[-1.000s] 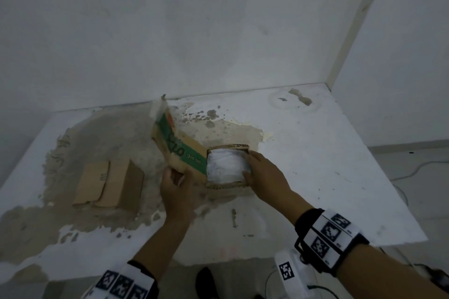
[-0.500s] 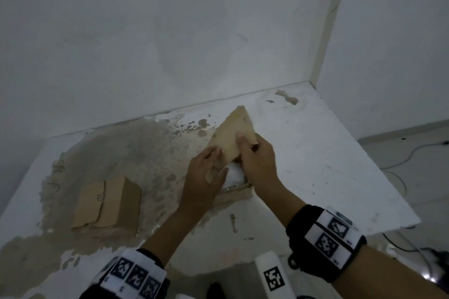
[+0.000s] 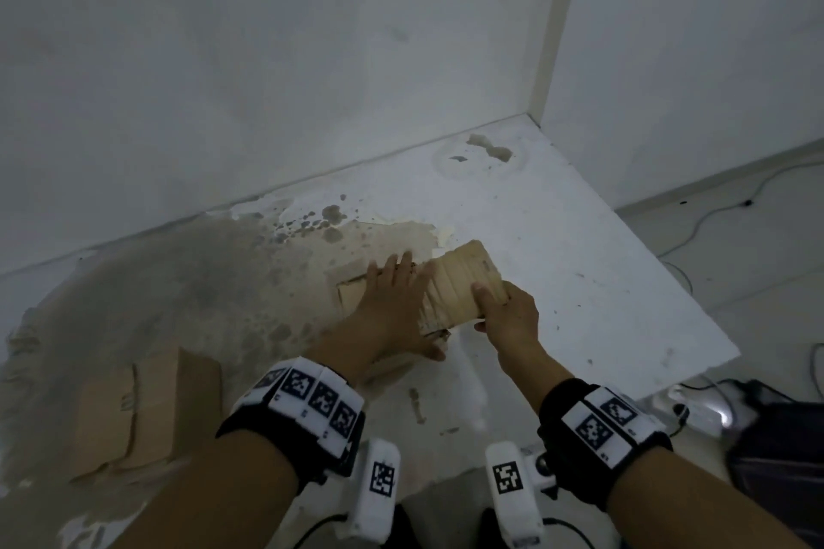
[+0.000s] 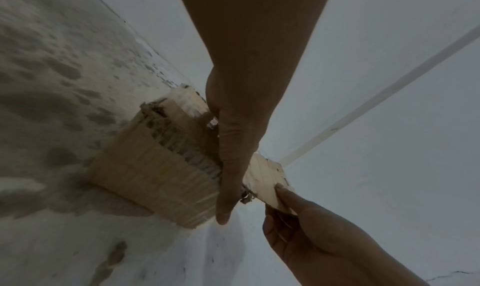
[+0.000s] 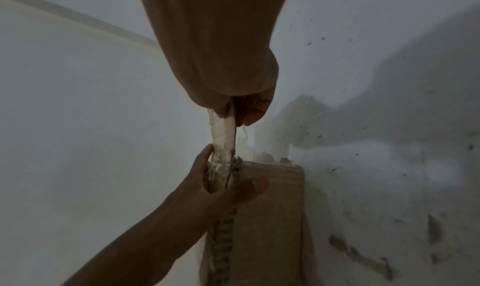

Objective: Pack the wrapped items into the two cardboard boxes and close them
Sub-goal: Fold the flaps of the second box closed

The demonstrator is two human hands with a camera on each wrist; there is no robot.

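Note:
A small cardboard box [image 3: 352, 294] sits mid-table, its wrapped item hidden under the lid. My left hand [image 3: 394, 301] lies flat on the box top with straight fingers, pressing down. My right hand [image 3: 501, 312] pinches the pale lid flap [image 3: 463, 281], which sticks out past the box's right side. In the left wrist view the left hand [image 4: 233, 146] crosses the box [image 4: 155, 177] while the right hand [image 4: 291, 214] grips the flap [image 4: 265, 177]. The right wrist view shows the flap [image 5: 223, 130] edge-on. A second box [image 3: 147, 415] rests shut at the front left.
The white table [image 3: 579, 281] has a large worn brown patch on its left half. Walls meet in a corner behind it. The table's right edge drops to a floor with cables [image 3: 695, 227] and a dark bag [image 3: 780, 459].
The open box with the white wrapped item showing has been covered by its lid. My left hand moved from the lid's edge to lie flat on top; my right hand now pinches the flap.

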